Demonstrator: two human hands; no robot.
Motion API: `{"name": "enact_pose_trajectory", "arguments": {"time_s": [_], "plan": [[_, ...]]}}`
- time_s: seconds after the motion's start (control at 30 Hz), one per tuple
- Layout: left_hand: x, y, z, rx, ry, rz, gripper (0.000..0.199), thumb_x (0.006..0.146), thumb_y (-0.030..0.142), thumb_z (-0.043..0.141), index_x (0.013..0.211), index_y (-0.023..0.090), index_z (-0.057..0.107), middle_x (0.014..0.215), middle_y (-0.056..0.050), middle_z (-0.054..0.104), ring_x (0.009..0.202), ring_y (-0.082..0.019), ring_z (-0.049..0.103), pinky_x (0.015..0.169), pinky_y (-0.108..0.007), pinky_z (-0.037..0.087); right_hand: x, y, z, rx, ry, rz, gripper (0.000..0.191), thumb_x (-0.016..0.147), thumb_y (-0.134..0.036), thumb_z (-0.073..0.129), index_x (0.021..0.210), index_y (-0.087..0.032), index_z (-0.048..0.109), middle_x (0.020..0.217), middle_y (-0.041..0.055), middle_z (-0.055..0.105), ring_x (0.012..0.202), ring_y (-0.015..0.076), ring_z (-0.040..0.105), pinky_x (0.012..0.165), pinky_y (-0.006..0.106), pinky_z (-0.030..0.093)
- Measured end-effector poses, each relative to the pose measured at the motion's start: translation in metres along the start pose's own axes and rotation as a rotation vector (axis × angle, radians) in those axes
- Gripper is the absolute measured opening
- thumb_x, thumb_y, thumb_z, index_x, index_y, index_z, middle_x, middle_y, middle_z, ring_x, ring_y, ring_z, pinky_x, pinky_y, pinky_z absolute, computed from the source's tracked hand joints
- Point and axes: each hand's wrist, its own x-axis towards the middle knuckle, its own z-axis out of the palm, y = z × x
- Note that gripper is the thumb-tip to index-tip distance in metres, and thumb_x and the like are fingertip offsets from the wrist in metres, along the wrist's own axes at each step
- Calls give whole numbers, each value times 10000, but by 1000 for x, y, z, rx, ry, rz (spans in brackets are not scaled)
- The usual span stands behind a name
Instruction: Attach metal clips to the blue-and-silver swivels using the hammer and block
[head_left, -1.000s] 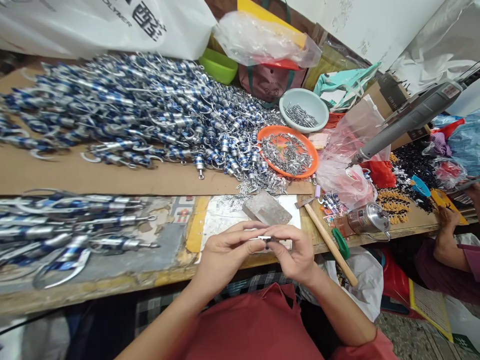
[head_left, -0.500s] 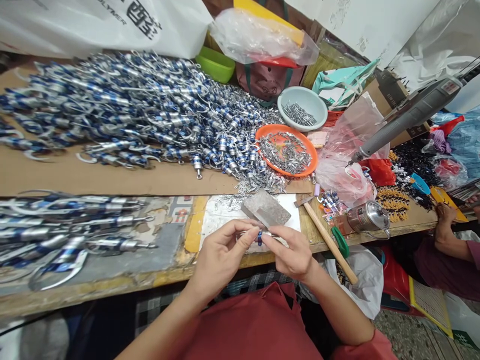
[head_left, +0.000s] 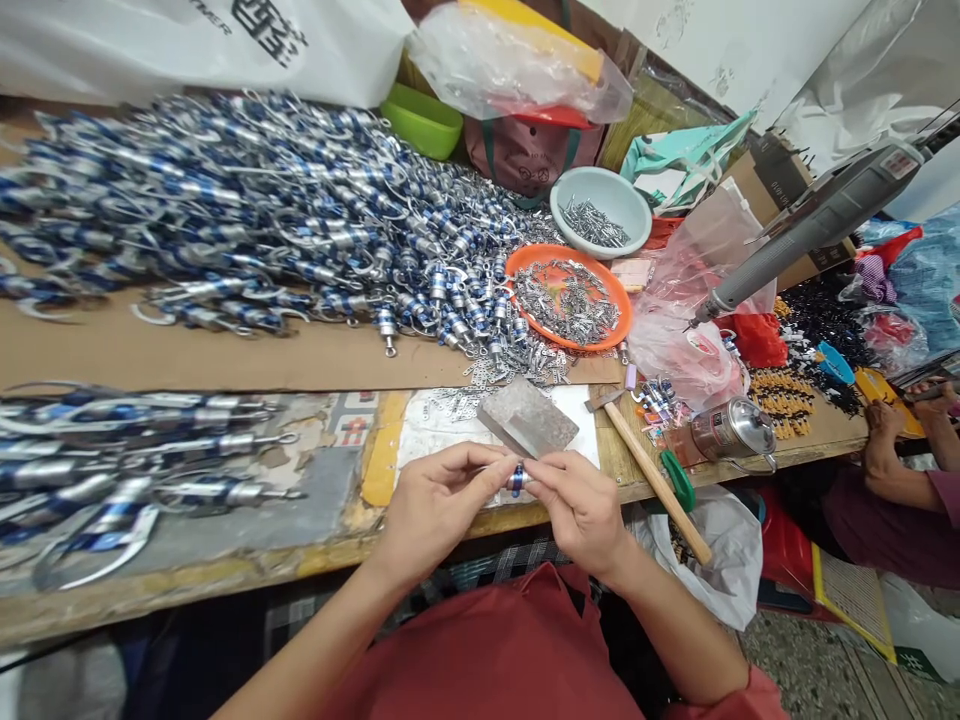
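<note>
1. Your left hand [head_left: 442, 508] pinched a small blue-and-silver piece [head_left: 517, 478] between thumb and fingers, from its left side.
2. Your right hand [head_left: 583, 510] pinched the same piece from the right with thumb and fingertips; the piece was between your two hands, its blue band showing and its ends mostly hidden by your fingers.
3. You held it above the near edge of the counter [head_left: 292, 568], just on your side of a grey block [head_left: 529, 415] that rested tilted across a white sheet [head_left: 424, 425].
4. To your right, a wooden-handled hammer [head_left: 652, 475] lay with its handle sticking out past the counter's edge, beside a green-handled item [head_left: 678, 482] and a lidded metal mug [head_left: 733, 430].
5. To your left lay several hooked blue-and-silver assemblies [head_left: 124, 495].
6. Beyond them, a large heap of similar assemblies [head_left: 277, 215] covered much of the cardboard [head_left: 150, 358].
7. Right of that heap sat an orange plate [head_left: 625, 318] of small metal pieces, and behind it a pale bowl [head_left: 646, 222] of metal pins.
</note>
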Motion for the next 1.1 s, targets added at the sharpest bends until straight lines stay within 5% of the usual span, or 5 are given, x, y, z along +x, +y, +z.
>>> {"name": "enact_pose_trajectory", "arguments": {"time_s": [0.13, 0.37, 0.57, 0.93, 1.1], "plan": [[-1, -1, 2, -64, 33, -58, 179, 672, 332, 683, 684, 153, 691, 648, -22, 686, 609, -130, 594, 595, -210, 473, -1, 3, -2, -58, 4, -44, 261, 880, -158, 488, 1114, -191, 600, 906, 71, 620, 837, 124, 610, 719, 221, 533], [-5, 2, 5, -235, -11, -182, 209, 652, 341, 701, 684, 135, 685, 649, -29, 683, 610, -132, 590, 599, -225, 484, -5, 14, -6, -324, 52, -389, 265, 829, -104, 514, 1048, -203, 626, 934, 77, 663, 812, 139, 631, 689, 239, 529], [-4, 2, 3, -221, -5, -113, 194, 673, 339, 690, 692, 146, 695, 717, -38, 697, 687, -153, 604, 673, -252, 486, -2, 7, -4, -281, 94, -269, 229, 808, -134, 567, 1021, -184, 638, 869, 78, 672, 752, 147, 632, 644, 239, 530], [0, -4, 9, -325, -34, -213, 205, 661, 339, 711, 697, 138, 694, 696, -26, 690, 679, -134, 593, 677, -245, 476, -5, 11, -4, -278, 56, -208, 184, 814, -147, 569, 974, -175, 656, 862, 79, 668, 749, 146, 627, 656, 242, 528], [-1, -3, 14, -337, 2, -284, 293, 637, 378, 718, 776, 120, 701, 696, -44, 694, 656, -154, 610, 662, -281, 516, -6, 8, -1, -137, 57, -50, 162, 810, -202, 586, 942, -164, 672, 796, 69, 647, 675, 123, 613, 585, 216, 518]]}}
